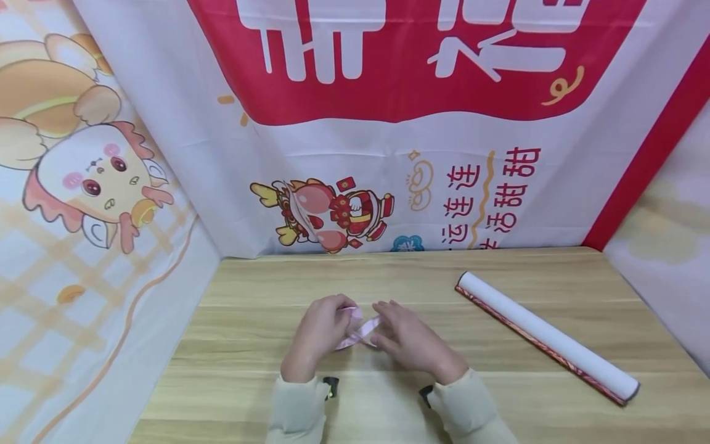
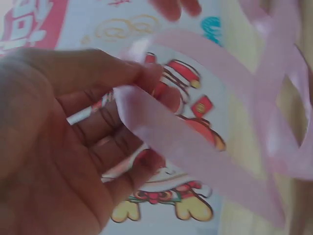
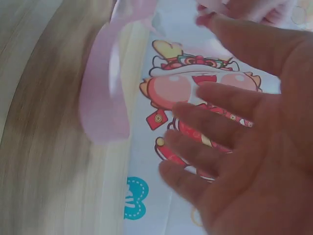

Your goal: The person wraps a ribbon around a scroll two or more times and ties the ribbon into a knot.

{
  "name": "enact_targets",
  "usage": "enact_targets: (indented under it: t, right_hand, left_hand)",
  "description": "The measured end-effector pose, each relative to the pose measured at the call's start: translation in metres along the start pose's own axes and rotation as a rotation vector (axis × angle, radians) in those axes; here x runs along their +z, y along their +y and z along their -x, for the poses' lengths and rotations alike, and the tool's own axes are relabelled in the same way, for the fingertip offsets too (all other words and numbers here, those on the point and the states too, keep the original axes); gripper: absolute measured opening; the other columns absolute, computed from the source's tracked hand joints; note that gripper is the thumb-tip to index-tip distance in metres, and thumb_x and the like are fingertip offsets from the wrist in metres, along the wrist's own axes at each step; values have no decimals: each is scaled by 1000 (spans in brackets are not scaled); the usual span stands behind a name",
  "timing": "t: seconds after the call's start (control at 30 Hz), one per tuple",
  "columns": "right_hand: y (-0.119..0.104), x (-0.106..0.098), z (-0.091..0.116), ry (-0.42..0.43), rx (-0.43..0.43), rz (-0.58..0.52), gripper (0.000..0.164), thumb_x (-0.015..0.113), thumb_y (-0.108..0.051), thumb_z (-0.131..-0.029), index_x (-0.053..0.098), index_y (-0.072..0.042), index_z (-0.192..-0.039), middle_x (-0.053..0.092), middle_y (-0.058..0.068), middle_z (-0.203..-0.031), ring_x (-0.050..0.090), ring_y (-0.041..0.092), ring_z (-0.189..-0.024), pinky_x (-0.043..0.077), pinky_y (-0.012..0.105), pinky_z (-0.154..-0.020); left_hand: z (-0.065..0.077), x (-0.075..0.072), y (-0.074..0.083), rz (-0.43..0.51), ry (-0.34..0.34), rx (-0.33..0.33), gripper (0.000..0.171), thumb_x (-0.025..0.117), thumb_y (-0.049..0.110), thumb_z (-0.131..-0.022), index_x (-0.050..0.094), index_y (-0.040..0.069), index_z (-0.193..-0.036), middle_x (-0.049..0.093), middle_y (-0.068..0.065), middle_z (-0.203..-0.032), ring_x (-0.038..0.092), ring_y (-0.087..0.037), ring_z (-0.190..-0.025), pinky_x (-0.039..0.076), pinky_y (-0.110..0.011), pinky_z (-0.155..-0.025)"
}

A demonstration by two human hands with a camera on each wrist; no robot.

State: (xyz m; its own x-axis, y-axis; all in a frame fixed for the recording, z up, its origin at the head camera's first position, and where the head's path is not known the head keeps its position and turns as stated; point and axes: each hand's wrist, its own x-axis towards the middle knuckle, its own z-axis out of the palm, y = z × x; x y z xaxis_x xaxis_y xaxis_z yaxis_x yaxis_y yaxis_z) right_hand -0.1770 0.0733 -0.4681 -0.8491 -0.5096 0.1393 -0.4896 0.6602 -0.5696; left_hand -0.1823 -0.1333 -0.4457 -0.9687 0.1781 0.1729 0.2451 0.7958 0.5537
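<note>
A satiny pale pink ribbon (image 1: 368,327) runs in loops between the two hands above the table. My left hand (image 1: 322,330) pinches it between thumb and index finger; in the left wrist view the ribbon (image 2: 190,142) folds over at the fingertips and trails off to the right in crossing loops. Close to the ribbon's other side is my right hand (image 1: 413,339). In the right wrist view this hand (image 3: 259,132) has its fingers extended and spread, nothing gripped in it, while a ribbon loop (image 3: 100,98) hangs apart from the fingers at the left.
A white roll (image 1: 549,333) with a red patterned edge lies slantwise on the right of the wooden table (image 1: 249,370). Behind the table hangs a printed cloth (image 1: 333,142) with red lettering and cartoon figures. Another patterned cloth (image 1: 66,246) hangs at the left.
</note>
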Motion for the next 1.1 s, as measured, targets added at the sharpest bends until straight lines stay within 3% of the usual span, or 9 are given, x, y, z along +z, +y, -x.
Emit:
enact_targets:
  t: [0.13, 0.27, 0.47, 0.63, 0.7, 0.77, 0.9, 1.0, 1.1]
  right_hand:
    - [-6, -3, -3, 45, 32, -136, 65, 60, -42, -90, 40, -15, -145, 46, 6, -145, 46, 23, -129, 36, 44, -105]
    - [-13, -6, -6, 105, 42, -262, 55, 63, -40, -88, 49, -20, -137, 55, -1, -136, 49, 16, -126, 37, 42, -105]
    - [-18, -9, -8, 158, 94, -568, 34, 65, -28, -88, 60, -14, -118, 66, -1, -104, 61, 13, -98, 47, 41, -94]
    - [-19, -17, -7, 164, 144, -613, 36, 68, -35, -85, 63, -11, -111, 64, 3, -90, 57, 16, -79, 49, 27, -69]
    - [-18, -18, -6, 142, 160, -633, 41, 68, -40, -84, 63, -9, -112, 64, 4, -89, 57, 16, -76, 49, 28, -63]
    - [-18, -19, -5, 115, 181, -672, 46, 65, -44, -85, 62, -8, -114, 65, 7, -88, 60, 17, -76, 51, 31, -63]
    - [-17, -20, -5, 80, 167, -800, 49, 51, -47, -93, 59, -1, -110, 64, 15, -88, 64, 23, -83, 54, 39, -78]
    - [-16, -22, -4, 83, 116, -858, 52, 41, -47, -98, 56, 2, -107, 64, 18, -92, 63, 26, -86, 52, 37, -82]
    - [-16, -23, -3, 84, 77, -896, 48, 40, -44, -99, 53, 2, -109, 66, 18, -97, 64, 27, -88, 52, 36, -80]
  left_hand:
    - [2, -8, 12, 88, 7, 107, 16, 54, 23, -94, 67, 20, -102, 66, 8, -99, 59, -7, -92, 50, -31, -86]
    - [6, -13, 22, 177, -4, 129, 18, 53, 29, -96, 66, 23, -106, 63, 12, -99, 56, -5, -86, 51, -24, -79]
    - [8, -18, 28, 230, 38, 135, 20, 55, 34, -95, 63, 22, -108, 63, 12, -100, 57, -4, -88, 51, -24, -78]
    - [9, -22, 28, 225, 102, 144, 14, 55, 30, -95, 61, 22, -104, 57, 10, -83, 51, -8, -69, 47, -24, -60]
    - [9, -24, 27, 226, 121, 143, 13, 53, 30, -96, 61, 22, -102, 53, 8, -77, 48, -9, -63, 44, -24, -54]
    - [9, -25, 27, 226, 139, 149, 15, 51, 31, -97, 62, 21, -102, 52, 9, -76, 47, -9, -62, 43, -24, -53]
    - [9, -26, 26, 223, 173, 190, 19, 49, 32, -98, 64, 19, -101, 55, 11, -81, 47, -8, -64, 44, -23, -55]
    - [9, -26, 26, 225, 189, 224, 20, 49, 30, -98, 65, 18, -101, 59, 12, -86, 50, -6, -68, 46, -23, -58]
    - [9, -26, 26, 247, 181, 244, 20, 50, 27, -98, 66, 18, -104, 62, 11, -93, 55, -3, -76, 50, -20, -66]
